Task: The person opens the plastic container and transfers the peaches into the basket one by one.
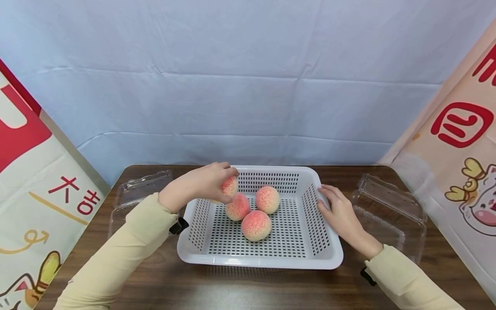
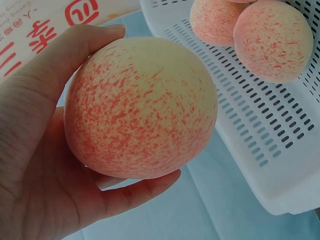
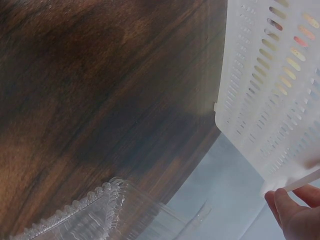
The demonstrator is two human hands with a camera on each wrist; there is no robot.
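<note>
A peach [image 2: 142, 107], pale yellow with red speckles, is gripped between the thumb and fingers of my left hand [image 1: 203, 181]. In the head view that hand covers much of the held peach [image 1: 230, 186], above the back left part of a white perforated plastic basket [image 1: 255, 261]. Three similar peaches lie on the basket floor: one at the front [image 1: 256, 225], one farther back [image 1: 267, 199], and one [image 1: 238, 206] just below the held peach. At the basket's right side, my right hand [image 1: 342, 213] holds the rim; its fingertips meet the rim edge in the right wrist view.
Clear plastic clamshell boxes stand either side of the basket, one at the left [image 1: 135, 191] and one at the right [image 1: 387, 215]. The brown wooden table [image 1: 240, 286] meets a pale blue cloth [image 1: 240, 107] behind. Printed panels flank both sides.
</note>
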